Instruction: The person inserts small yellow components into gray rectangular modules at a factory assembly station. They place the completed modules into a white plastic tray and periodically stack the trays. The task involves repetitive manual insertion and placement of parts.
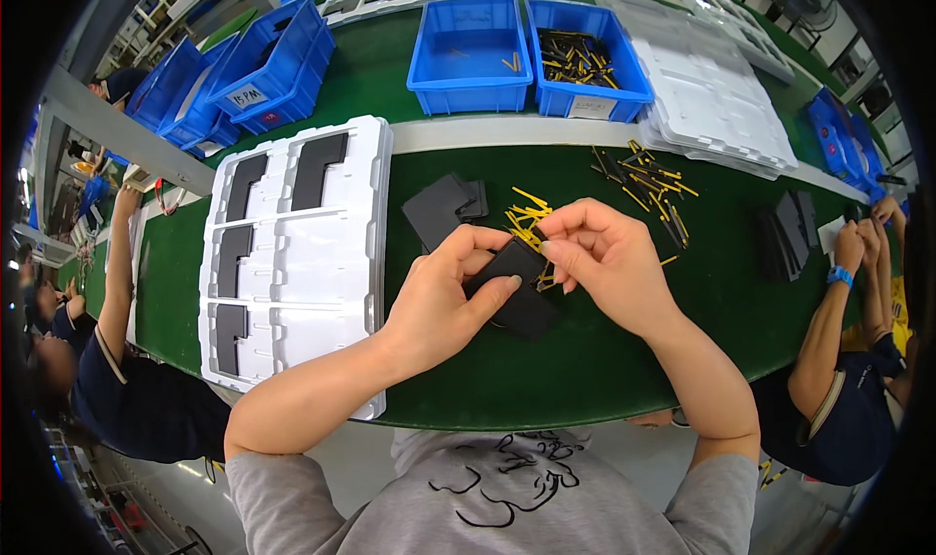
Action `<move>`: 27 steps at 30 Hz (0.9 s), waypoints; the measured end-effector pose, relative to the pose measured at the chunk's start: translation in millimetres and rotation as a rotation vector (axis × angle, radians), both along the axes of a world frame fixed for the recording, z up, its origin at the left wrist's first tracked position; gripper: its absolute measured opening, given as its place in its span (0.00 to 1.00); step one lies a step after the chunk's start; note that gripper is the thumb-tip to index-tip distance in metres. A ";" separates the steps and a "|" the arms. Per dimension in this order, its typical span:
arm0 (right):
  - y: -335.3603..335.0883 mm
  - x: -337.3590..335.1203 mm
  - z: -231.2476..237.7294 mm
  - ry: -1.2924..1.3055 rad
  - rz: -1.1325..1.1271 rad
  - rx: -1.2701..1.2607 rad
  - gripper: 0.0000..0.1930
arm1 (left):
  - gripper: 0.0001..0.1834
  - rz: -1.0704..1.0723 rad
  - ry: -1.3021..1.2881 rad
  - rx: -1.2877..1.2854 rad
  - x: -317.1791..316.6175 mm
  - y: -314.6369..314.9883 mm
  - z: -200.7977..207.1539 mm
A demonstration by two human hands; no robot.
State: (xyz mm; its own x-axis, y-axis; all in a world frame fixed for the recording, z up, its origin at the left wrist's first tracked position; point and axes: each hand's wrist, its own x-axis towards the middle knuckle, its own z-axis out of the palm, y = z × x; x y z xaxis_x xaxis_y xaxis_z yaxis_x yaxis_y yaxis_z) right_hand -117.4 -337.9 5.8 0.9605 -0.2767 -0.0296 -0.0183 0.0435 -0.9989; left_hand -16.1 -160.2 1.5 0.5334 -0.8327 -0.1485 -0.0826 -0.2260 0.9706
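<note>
My left hand (439, 292) grips a flat black piece (517, 261) between thumb and fingers, above the green work surface (604, 360). At that piece's upper right edge, my right hand (609, 263) is closed in a pinch. What lies between its fingertips is too small to make out. Another black piece (528, 313) shows just below the held one. Small yellow strips (526, 204) lie behind my fingers, partly hidden by them. Several flat black pieces (436, 212) are stacked to the left of the strips. Farther right spreads a loose pile of yellow-and-black strips (648, 180).
On the left, a white tray (327, 253) holds several black notched pieces. Blue bins (468, 97) stand along the back, one full of strips (575, 58). Clear trays (721, 97) are stacked back right, near more black pieces (788, 233). People work at both sides.
</note>
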 end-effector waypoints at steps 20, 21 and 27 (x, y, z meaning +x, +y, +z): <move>8.9 -0.6 -1.5 0.039 -0.012 -0.029 0.03 | 0.15 0.010 -0.219 -0.127 -1.9 1.2 -7.0; 7.3 -0.3 -0.2 0.081 0.011 -0.001 0.04 | 0.15 0.004 -0.235 -0.135 -1.3 1.6 -7.2; 0.4 1.6 -0.3 0.145 0.086 0.030 0.08 | 0.17 0.010 -0.116 -0.014 -2.2 2.5 4.6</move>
